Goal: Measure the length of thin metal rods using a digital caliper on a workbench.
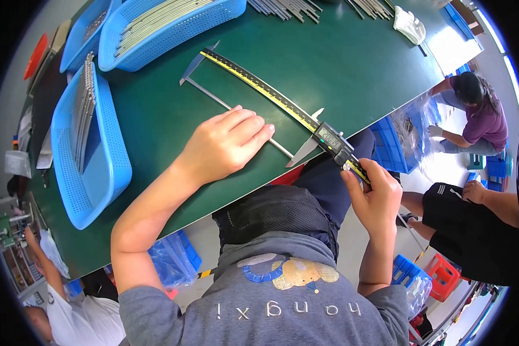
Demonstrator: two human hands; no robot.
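Observation:
A digital caliper [265,91] with a yellow-edged scale lies slantwise over the green table. Between its wide-spread jaws runs a thin metal rod [209,94], one end by the far-left jaw and the other by the sliding jaw. My left hand [228,141] is closed over the middle of the rod, fingers curled down on it. At the caliper's near-right end, past the display, my right hand [375,193] grips the slider and beam between thumb and fingers. Whether both jaws touch the rod's ends is too fine to tell.
Blue baskets [121,150] of rods stand at the left and far left of the green table [352,63]. Loose rods [294,7] and a white glove [409,26] lie along the far side. A co-worker [481,115] sits at right by blue crates; other people are near both edges.

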